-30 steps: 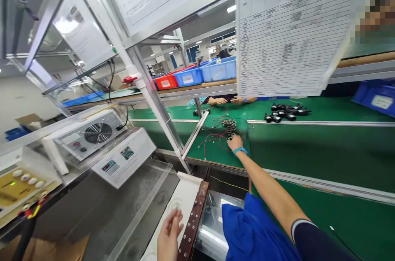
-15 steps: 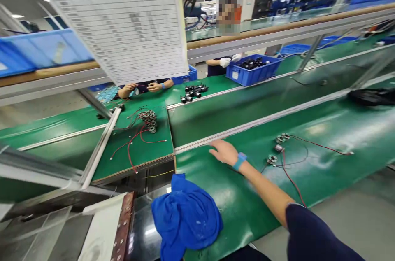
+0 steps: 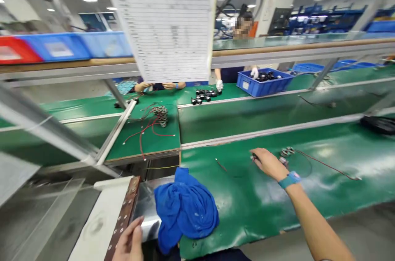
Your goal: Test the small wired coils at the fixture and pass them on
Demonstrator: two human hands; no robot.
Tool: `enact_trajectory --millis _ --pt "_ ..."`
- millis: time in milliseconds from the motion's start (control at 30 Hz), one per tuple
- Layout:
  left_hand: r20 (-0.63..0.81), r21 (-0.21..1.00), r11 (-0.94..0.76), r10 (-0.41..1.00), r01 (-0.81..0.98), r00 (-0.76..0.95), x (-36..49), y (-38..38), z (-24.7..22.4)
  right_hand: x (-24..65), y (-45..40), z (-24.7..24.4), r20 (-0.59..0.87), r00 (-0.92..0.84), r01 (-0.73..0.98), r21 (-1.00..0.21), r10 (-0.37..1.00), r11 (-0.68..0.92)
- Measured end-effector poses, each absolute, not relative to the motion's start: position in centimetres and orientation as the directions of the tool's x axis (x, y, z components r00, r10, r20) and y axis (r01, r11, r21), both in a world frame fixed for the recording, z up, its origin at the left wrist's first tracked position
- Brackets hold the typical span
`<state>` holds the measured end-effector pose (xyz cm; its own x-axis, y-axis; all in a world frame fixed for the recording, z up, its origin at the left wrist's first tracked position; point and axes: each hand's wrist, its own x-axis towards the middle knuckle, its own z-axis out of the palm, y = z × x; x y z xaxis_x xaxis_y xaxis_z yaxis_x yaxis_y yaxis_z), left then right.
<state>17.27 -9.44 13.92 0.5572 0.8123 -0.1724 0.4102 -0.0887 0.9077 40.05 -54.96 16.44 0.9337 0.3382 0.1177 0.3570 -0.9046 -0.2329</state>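
My right hand (image 3: 269, 164) is over the green bench, fingers closed on a small wired round part (image 3: 254, 157), mostly hidden by the fingers. A short dark red lead with a white plug (image 3: 221, 165) lies left of it; I cannot tell whether it joins that part. Just right of the hand are a few small metal ring-shaped parts (image 3: 287, 152) with a long red wire. My left hand (image 3: 131, 240) is at the lower left edge, fingers slightly apart and nothing visible in them, beside a crumpled blue cloth (image 3: 187, 207).
A brown strip with metal studs (image 3: 123, 215) borders the machine on the left. Across the channel sit a pile of wired ring parts (image 3: 160, 115), black parts (image 3: 205, 95) and a blue bin (image 3: 263, 84). Co-workers' hands are behind. A printed sheet (image 3: 169, 22) hangs ahead.
My right hand has moved right and closed on a small wired part; it was outstretched before. My left hand has come into view at the lower left. The view has shifted.
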Motion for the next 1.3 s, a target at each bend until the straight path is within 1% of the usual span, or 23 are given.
enact_trajectory --millis 33,100,167,233,300,333,400,467,567,633,700,800,867,933,1033,1133,1233,1300 --pt "-0.146 0.931 -0.094 0.789 0.352 0.597 17.2 -11.0 15.6 40.2 -52.8 18.2 0.212 0.873 0.484 -0.264 0.44 -0.834" --pt "-0.077 0.974 -0.089 0.732 0.207 0.677 17.0 -14.2 19.0 39.8 -47.7 22.1 0.366 0.697 0.716 -0.301 0.617 -0.63" --pt "0.019 0.993 -0.102 0.675 0.067 0.737 16.8 -17.0 22.1 38.7 -41.7 25.9 0.453 0.496 0.866 -0.317 0.74 -0.386" --pt "0.098 0.991 -0.136 0.614 -0.017 0.783 16.4 -18.9 23.9 37.1 -35.3 28.6 0.493 0.308 0.931 -0.333 0.814 -0.151" --pt "0.117 0.991 -0.12 0.59 -0.057 0.799 15.7 -19.6 24.1 35.2 -28.4 29.3 0.493 0.147 0.933 -0.357 0.857 0.046" --pt "0.091 0.996 -0.074 0.605 -0.058 0.791 15.2 -19.6 23.6 34.1 -24.8 28.8 0.484 0.079 0.919 -0.374 0.871 0.125" --pt "-0.009 0.995 0.079 0.681 -0.061 0.732 13.5 -19.0 21.9 31.1 -17.5 26.2 0.444 -0.02 0.88 -0.417 0.896 0.227" --pt "-0.121 0.97 0.223 0.791 -0.097 0.6 11.1 -18.2 19.4 27.3 -10.7 22.3 0.36 -0.079 0.848 -0.465 0.929 0.253" --pt "-0.228 0.943 0.296 0.909 -0.152 0.349 6.5 -17.0 15.8 20.7 -2.6 16.2 0.128 -0.147 0.843 -0.503 0.981 0.192" --pt "-0.302 0.921 0.346 0.925 -0.178 0.231 3.5 -16.4 14.0 16.6 0.9 13.1 0.004 -0.168 0.862 -0.484 0.986 0.148" --pt "-0.379 0.887 0.41 0.909 -0.212 0.171 0.9 -16.0 12.6 13.2 3.1 11.1 -0.059 -0.159 0.891 -0.438 0.985 0.118" --pt "-0.471 0.83 0.498 0.867 -0.252 0.164 -1.6 -15.5 11.5 9.9 4.7 9.6 -0.082 -0.119 0.934 -0.348 0.99 0.083" --pt "-0.499 0.806 0.532 0.847 -0.262 0.185 -2.4 -15.3 11.3 8.7 5.2 9.1 -0.088 -0.089 0.954 -0.296 0.992 0.059" --pt "-0.506 0.793 0.546 0.837 -0.268 0.209 -2.5 -15.0 11.4 8.0 5.5 8.9 -0.103 -0.056 0.963 -0.268 0.993 0.027" --pt "-0.498 0.792 0.549 0.834 -0.267 0.236 -2.1 -14.4 11.7 7.6 6.1 8.6 -0.136 -0.01 0.964 -0.265 0.991 -0.027" --pt "-0.484 0.804 0.544 0.834 -0.241 0.267 -1.9 -13.9 12.1 7.9 6.3 8.0 -0.169 -0.015 0.966 -0.257 0.985 -0.029" --pt "-0.478 0.811 0.537 0.837 -0.233 0.267 -2.3 -13.3 12.4 9.3 6.2 7.0 -0.19 -0.074 0.96 -0.279 0.979 0.018" --pt "-0.48 0.818 0.525 0.848 -0.235 0.224 -2.9 -12.8 12.6 10.7 6.0 6.3 -0.191 -0.16 0.942 -0.323 0.969 0.092"
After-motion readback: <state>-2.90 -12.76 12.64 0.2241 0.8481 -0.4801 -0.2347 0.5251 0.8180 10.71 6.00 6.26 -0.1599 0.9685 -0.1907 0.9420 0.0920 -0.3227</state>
